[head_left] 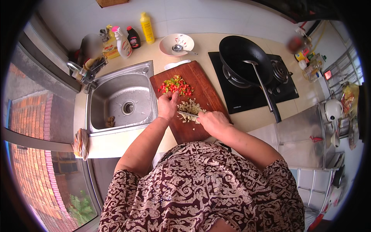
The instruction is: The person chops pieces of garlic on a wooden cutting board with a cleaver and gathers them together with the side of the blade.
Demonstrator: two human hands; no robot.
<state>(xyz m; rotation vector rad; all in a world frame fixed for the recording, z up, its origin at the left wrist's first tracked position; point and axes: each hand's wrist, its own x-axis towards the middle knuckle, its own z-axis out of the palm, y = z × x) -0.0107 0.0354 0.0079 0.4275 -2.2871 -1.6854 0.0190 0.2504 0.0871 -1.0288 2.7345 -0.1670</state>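
Observation:
A wooden cutting board (203, 79) lies on the counter before me, turned at an angle. On its upper left is a pile of chopped red and green peppers (176, 85); below that lies a pile of chopped pale garlic (189, 105). My right hand (214, 121) is closed round a knife (187, 114), its blade pointing left across the garlic. My left hand (168, 105) is at the lower edge of the pepper pile, thumb and fingertips drawn together; whether they pinch anything is hidden. The knife's handle is covered by my right hand.
Left of the board is a steel sink (123, 101). A black wok (246, 63) with a metal spatula (259, 78) stands on the gas hob (232, 101) at right. Behind the board are a bowl (166, 45) with a ladle (177, 48), a white spoon (174, 65) and several cleaning bottles (147, 29).

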